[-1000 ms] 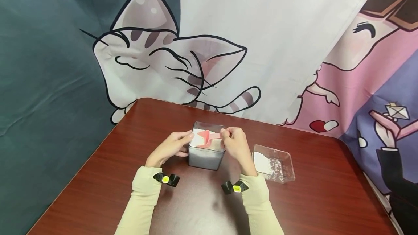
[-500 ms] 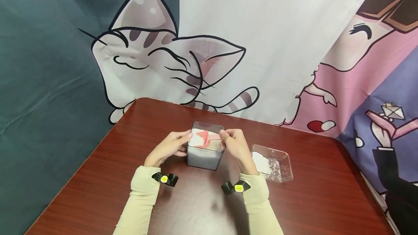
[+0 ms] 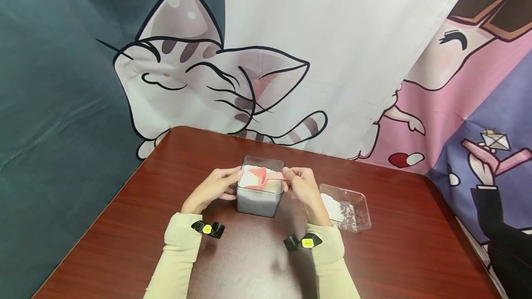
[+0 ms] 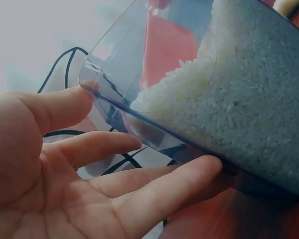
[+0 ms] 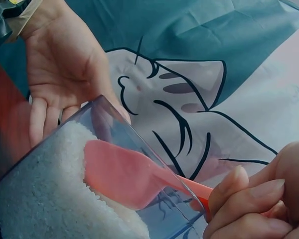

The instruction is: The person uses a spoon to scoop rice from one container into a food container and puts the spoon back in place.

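Observation:
A clear, grey-tinted plastic container (image 3: 257, 206) filled with white rice (image 4: 259, 94) stands on the table. My left hand (image 3: 211, 189) supports its left side: the thumb lies at the rim's corner, and nearly straight fingers touch the wall in the left wrist view. From the right, my right hand (image 3: 305, 190) pinches the handle of a pink scoop (image 5: 119, 172). The scoop's bowl lies on the rice, its front edge in the grains, and its handle crosses the container's right rim. In the head view, rice shows in the bowl.
To the right of the container is a shallow clear plastic box (image 3: 362, 204) with a small heap of rice (image 3: 331, 206) at its left and scattered grains. The reddish-brown table (image 3: 137, 225) ends in front of a printed cartoon curtain (image 3: 266, 22).
My right hand has shifted slightly right relative to the container, and more of the scoop's handle shows. The scoop's bowl stays in the container. My left hand keeps its place.

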`<state>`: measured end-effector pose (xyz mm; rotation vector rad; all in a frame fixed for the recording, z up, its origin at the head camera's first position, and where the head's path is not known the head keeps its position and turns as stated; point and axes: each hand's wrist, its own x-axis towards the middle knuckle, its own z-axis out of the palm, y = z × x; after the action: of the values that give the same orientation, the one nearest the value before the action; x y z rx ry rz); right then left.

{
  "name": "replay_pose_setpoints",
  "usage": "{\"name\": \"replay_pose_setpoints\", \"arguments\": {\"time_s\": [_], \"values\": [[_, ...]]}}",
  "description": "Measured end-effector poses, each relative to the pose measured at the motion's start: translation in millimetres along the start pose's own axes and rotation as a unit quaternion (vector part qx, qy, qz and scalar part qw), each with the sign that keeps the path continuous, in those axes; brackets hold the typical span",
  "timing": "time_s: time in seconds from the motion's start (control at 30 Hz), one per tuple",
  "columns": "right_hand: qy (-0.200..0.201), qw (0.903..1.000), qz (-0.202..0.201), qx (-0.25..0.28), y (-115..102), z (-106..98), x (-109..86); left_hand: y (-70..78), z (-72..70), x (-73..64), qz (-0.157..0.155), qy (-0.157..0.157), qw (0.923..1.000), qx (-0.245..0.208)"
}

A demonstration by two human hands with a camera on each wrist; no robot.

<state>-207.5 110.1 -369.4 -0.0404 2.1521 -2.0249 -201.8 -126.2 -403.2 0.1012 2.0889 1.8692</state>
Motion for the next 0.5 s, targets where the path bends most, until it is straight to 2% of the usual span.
{"name": "replay_pose_setpoints", "arguments": {"time_s": [0.33, 0.5], "values": [[0.009, 0.9987, 0.009, 0.049, 7.8, -5.8, -3.6, -1.8, -0.1, 0.6, 0.0, -0.001, 1.0, -0.004], [-0.007, 0.9955, 0.008, 0.094, 10.0, -12.6, -5.7, -2.2, -0.6, 0.8, 0.005, -0.001, 1.0, -0.006]]}}
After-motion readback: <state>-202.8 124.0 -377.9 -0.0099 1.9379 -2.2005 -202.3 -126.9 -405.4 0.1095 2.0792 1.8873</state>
